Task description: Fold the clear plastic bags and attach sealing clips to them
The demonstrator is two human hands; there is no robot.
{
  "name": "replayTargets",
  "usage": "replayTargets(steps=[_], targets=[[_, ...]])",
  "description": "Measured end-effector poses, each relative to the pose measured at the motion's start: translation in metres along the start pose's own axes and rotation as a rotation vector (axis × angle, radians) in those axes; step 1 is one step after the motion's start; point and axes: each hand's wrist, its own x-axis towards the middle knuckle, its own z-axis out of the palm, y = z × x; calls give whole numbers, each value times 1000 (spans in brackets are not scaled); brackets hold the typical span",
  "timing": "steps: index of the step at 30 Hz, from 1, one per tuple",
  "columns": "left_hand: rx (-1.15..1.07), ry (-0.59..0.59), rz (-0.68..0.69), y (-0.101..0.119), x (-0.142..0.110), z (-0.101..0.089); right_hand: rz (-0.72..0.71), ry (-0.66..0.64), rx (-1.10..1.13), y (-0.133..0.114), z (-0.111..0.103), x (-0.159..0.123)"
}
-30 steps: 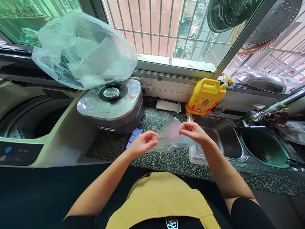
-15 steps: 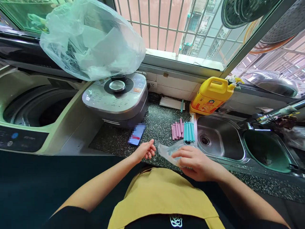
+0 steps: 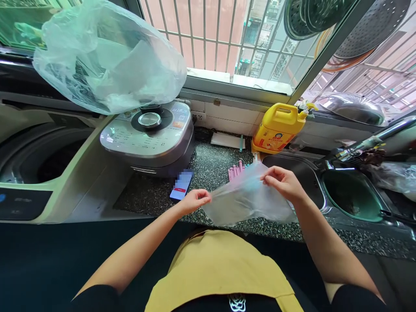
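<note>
A clear plastic bag point(image 3: 243, 201) is stretched between my two hands above the counter's front edge. My left hand point(image 3: 196, 200) pinches its left corner. My right hand point(image 3: 281, 181) grips its upper right edge between thumb and fingers. Just behind the bag lie several pink sealing clips point(image 3: 236, 170), partly covered by it. The turquoise clips beside them show only faintly through the film. A phone point(image 3: 182, 185) with a lit screen rests on the counter, behind my left hand.
A rice cooker point(image 3: 147, 138) stands at the back left, below a large filled plastic bag point(image 3: 110, 60). The washing machine point(image 3: 74, 173) is at far left with its lid up. A yellow jug point(image 3: 277, 128) stands beside the sink point(image 3: 320, 197). A white packet point(image 3: 227, 140) lies by the wall.
The bag, bunched at my right hand before, is now spread out wide. My right hand has risen and moved right; my left hand has closed on the bag's corner.
</note>
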Motion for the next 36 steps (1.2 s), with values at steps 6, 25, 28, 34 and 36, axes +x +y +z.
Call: replayTargets(steps=[6, 25, 28, 34, 36], targets=[[-62, 97, -80, 5, 4, -19, 215, 144, 109, 32, 1, 16], [126, 209, 83, 42, 27, -24, 44, 177, 105, 28, 18, 15], [205, 184, 217, 53, 58, 0, -4, 138, 49, 16, 21, 13], [63, 212, 127, 49, 99, 18, -119, 203, -156, 9, 30, -7], [52, 222, 131, 46, 98, 13, -128, 224, -197, 11, 30, -12]])
